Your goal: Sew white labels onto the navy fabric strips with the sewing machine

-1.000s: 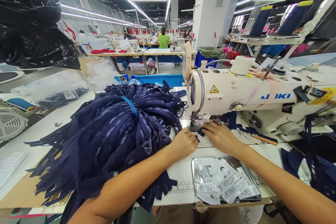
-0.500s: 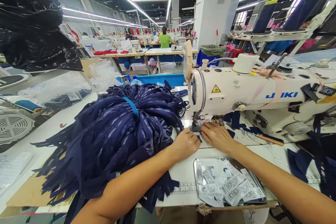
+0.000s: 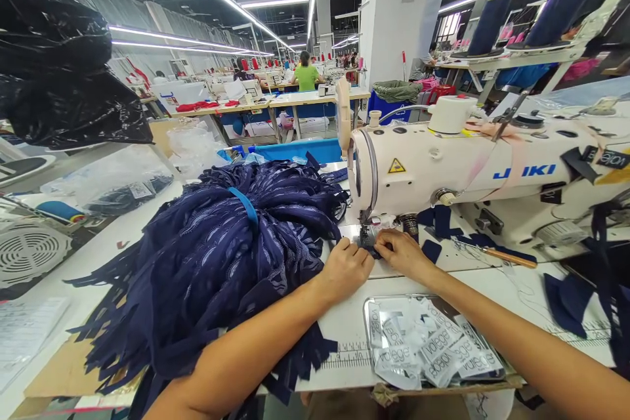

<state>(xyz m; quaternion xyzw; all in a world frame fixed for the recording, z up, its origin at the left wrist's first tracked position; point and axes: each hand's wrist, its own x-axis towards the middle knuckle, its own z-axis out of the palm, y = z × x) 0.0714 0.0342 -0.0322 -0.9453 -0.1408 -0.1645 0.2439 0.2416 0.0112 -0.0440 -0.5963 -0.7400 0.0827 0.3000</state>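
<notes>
At the needle of the white sewing machine [image 3: 423, 167], a small piece of navy fabric [image 3: 377, 252] lies by the presser foot [image 3: 365, 234]. My right hand [image 3: 404, 254] pinches its right edge, thumb and fingers together. Just left of the foot, my left hand [image 3: 347, 267] is closed with curled fingers at the fabric's near edge; its fingertips are mostly hidden. A big bundle of navy strips [image 3: 211, 256], bound by a blue tie [image 3: 243, 205], lies close to my left hand and forearm.
Below my right forearm sits a metal tray [image 3: 368, 341] of printed white labels [image 3: 436, 348]. A wooden-handled tool [image 3: 512, 258] and navy scraps [image 3: 568, 302] lie to the right. A black plastic bag [image 3: 69, 59] hangs at upper left. A person in green [image 3: 306, 75] sits farther back.
My right hand has gone from fingers laid flat near the presser foot to a raised pinch on the fabric. My left hand stays almost in place. The view has shifted slightly.
</notes>
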